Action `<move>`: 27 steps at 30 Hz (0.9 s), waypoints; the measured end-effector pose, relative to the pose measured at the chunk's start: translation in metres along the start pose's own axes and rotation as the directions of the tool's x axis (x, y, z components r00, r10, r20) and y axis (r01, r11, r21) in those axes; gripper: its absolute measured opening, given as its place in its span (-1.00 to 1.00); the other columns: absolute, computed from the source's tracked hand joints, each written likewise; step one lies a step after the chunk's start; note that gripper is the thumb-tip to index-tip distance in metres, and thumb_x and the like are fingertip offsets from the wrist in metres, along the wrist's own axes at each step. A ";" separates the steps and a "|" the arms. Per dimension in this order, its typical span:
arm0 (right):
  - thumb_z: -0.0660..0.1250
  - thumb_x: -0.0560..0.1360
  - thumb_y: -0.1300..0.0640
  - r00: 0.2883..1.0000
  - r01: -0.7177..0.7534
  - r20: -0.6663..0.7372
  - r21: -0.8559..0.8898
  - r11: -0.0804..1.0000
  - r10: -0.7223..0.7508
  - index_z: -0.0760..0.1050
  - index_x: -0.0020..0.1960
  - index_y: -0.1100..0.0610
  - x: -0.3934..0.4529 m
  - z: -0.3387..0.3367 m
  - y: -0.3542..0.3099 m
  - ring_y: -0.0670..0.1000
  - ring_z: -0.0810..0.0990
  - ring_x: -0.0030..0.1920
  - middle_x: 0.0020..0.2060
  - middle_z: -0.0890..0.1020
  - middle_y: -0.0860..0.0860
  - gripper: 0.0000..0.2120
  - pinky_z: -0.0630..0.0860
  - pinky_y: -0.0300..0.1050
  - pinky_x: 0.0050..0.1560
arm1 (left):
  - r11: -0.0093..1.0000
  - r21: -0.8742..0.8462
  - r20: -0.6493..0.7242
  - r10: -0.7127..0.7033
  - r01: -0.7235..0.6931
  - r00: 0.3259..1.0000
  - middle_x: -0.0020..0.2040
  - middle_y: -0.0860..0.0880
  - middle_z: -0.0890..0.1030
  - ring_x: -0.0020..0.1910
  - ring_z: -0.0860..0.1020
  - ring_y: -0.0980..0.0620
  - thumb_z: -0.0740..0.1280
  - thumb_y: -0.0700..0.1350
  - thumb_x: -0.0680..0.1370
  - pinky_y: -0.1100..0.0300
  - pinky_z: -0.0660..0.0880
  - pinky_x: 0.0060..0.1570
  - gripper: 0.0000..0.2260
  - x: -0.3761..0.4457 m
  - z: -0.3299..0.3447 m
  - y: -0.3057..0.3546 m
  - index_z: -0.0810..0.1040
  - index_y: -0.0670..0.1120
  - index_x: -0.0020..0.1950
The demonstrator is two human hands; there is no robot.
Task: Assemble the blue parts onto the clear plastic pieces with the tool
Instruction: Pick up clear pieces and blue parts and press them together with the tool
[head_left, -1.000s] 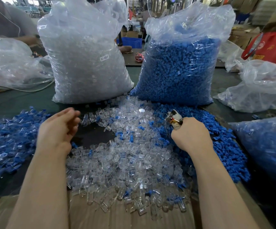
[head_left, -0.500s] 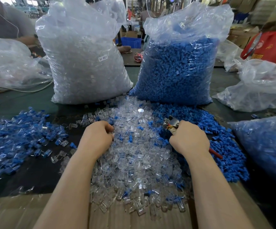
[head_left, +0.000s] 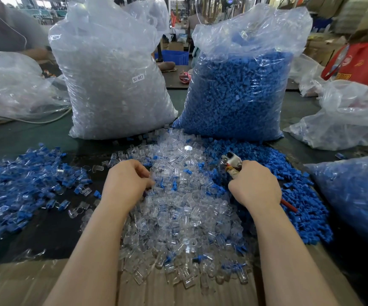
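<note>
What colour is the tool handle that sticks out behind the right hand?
Red: the handle shows past the right hand in the head view.

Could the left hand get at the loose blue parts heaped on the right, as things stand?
Probably not easily: the right hand, gripping the tool, sits between the left hand and the blue heap.

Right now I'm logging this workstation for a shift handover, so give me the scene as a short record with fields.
left hand: fingers curled into the clear pieces pile; whether it holds a piece cannot be told
right hand: grips the tool, metal head pointing away from the person
loose blue parts: heaped right of the clear pile
assembled pieces: spread on the left
bag of clear pieces: upright, back left, labelled SJ-017
bag of blue parts: upright, back right
cardboard: at the near edge
</note>
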State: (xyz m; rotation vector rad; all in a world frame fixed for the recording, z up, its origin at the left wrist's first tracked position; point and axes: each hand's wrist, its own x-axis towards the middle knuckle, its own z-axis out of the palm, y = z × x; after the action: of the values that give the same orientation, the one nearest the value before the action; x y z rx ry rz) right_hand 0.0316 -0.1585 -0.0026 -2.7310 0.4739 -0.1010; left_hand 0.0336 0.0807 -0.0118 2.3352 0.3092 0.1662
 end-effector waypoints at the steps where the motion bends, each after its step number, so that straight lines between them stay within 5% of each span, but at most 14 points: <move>1: 0.36 0.44 0.12 1.000 0.012 -0.017 0.044 0.999 -0.011 0.36 -0.19 0.07 0.001 0.000 0.000 0.06 0.45 -0.31 -0.29 0.48 0.02 -0.83 0.28 -0.14 -0.40 | 0.999 -0.041 -0.027 0.002 -0.003 1.000 -0.25 0.05 0.63 -0.27 0.57 0.12 0.57 -0.12 0.39 0.22 0.46 -0.31 -0.83 -0.001 -0.002 0.002 0.59 -0.02 -0.20; 4: 0.46 0.42 -0.03 0.997 0.067 -0.055 0.252 0.965 -0.055 0.54 -0.10 0.08 0.003 -0.003 -0.003 0.10 0.54 -0.20 -0.25 0.58 0.01 -0.80 0.46 -0.06 -0.22 | 0.966 -0.256 -0.052 0.005 -0.018 0.999 -0.29 0.03 0.65 -0.31 0.59 0.10 0.62 -0.06 0.32 0.19 0.54 -0.27 -0.77 -0.004 -0.006 0.011 0.60 -0.06 -0.19; 8: 0.52 0.39 -0.01 0.988 0.144 -0.136 0.604 0.784 -0.077 0.55 -0.24 -0.02 0.000 -0.009 -0.009 0.02 0.58 -0.18 -0.27 0.63 -0.05 -0.83 0.52 -0.01 -0.11 | 0.805 -0.592 0.036 -0.013 0.032 0.999 -0.38 -0.02 0.63 -0.45 0.56 0.14 0.60 -0.15 0.32 0.29 0.56 -0.39 -0.72 -0.010 -0.006 0.031 0.57 -0.17 -0.11; 17: 0.52 0.42 0.08 0.968 0.249 -0.170 0.732 0.634 -0.184 0.55 -0.21 -0.06 -0.005 -0.006 -0.024 -0.06 0.62 -0.15 -0.24 0.65 -0.11 -0.85 0.55 -0.03 -0.02 | 0.481 -0.852 0.234 -0.001 0.205 0.972 -0.28 -0.04 0.70 -0.26 0.67 0.09 0.48 -0.30 0.40 0.30 0.61 -0.21 -0.86 -0.023 0.012 0.059 0.64 -0.19 -0.06; 22: 0.49 0.45 0.12 0.944 0.319 -0.184 0.716 0.621 -0.273 0.61 -0.14 -0.02 -0.008 -0.005 -0.027 -0.03 0.65 -0.13 -0.22 0.69 -0.06 -0.92 0.59 0.00 0.01 | 0.491 -0.854 0.197 0.000 0.172 0.980 -0.29 -0.05 0.70 -0.26 0.69 0.08 0.46 -0.33 0.46 0.32 0.59 -0.27 -0.91 -0.030 0.023 0.067 0.63 -0.16 -0.11; 27: 0.46 0.48 0.25 0.908 0.365 -0.181 0.787 0.497 -0.379 0.63 -0.11 -0.02 -0.013 -0.010 -0.025 -0.27 0.61 -0.24 -0.25 0.68 -0.20 -0.83 0.47 -0.47 -0.22 | 0.549 -0.832 0.119 0.031 0.082 0.992 -0.29 -0.03 0.70 -0.23 0.69 0.06 0.46 -0.30 0.48 0.28 0.61 -0.20 -0.92 -0.032 0.024 0.068 0.63 -0.14 -0.11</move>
State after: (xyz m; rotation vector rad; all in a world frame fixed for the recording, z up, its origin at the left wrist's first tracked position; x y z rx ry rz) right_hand 0.0256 -0.1355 0.0163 -1.8407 -0.1866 -0.3233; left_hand 0.0195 0.0094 0.0183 1.3522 0.1433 0.1178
